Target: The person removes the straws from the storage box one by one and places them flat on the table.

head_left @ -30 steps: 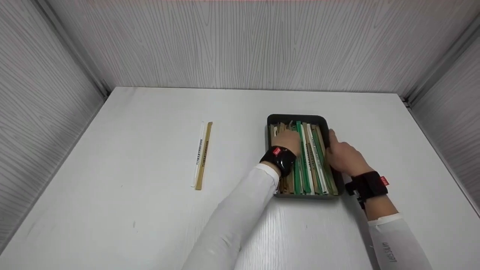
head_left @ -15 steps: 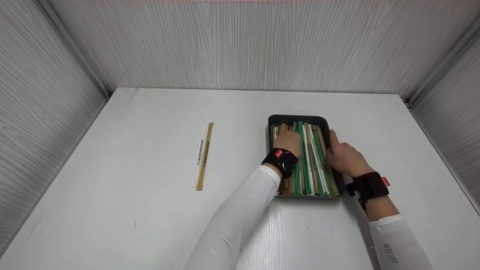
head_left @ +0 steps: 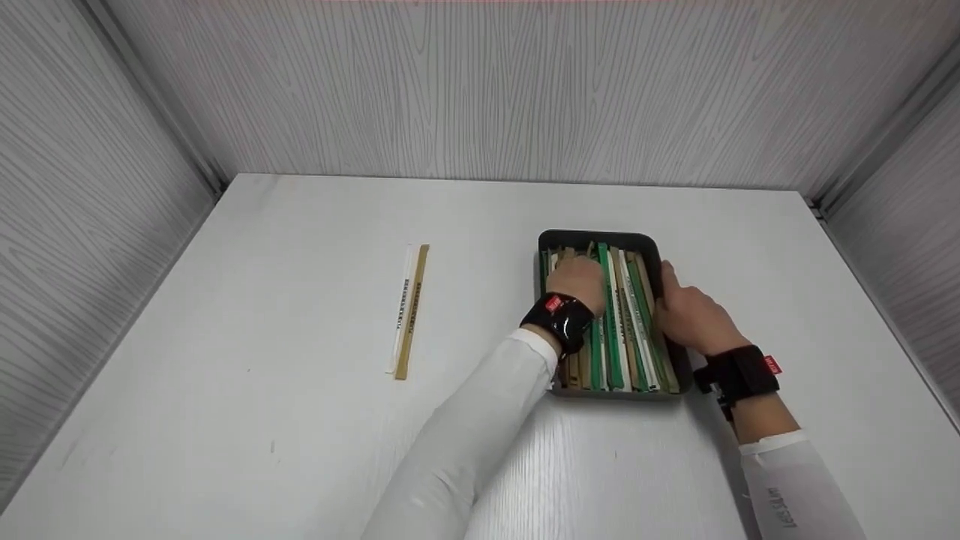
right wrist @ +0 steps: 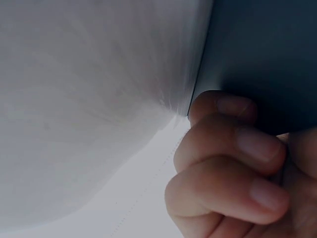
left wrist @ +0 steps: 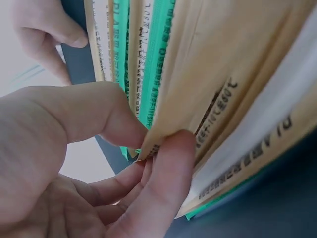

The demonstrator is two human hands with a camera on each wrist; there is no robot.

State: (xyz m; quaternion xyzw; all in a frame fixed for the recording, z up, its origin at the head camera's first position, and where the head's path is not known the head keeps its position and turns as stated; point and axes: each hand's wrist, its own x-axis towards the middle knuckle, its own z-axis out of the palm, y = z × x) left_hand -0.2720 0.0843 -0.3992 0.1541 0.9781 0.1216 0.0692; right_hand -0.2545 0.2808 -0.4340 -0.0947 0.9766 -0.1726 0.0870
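L hand [head_left: 576, 281] pinches a brown strip [left wrist: 168, 111] inside the dark tray [head_left: 615, 395], w/ other strips [head_left: 615, 337]; R hand [head_left: 696, 315] holds tray's R side, fingers [right wrist: 213, 188] curled; 2 loose strips [head_left: 409, 319] on tbl [head_left: 300, 420], L of tray.

Soft grey light fills my head view; pale glare streaks the table [head_left: 540, 472] near me, and shadow lies beside my right sleeve [head_left: 799, 484]; at my left wrist, the nearest packets [left wrist: 237, 39] blur; at my right wrist, my fingers [right wrist: 218, 186] look dim against the almost black box [right wrist: 267, 49].
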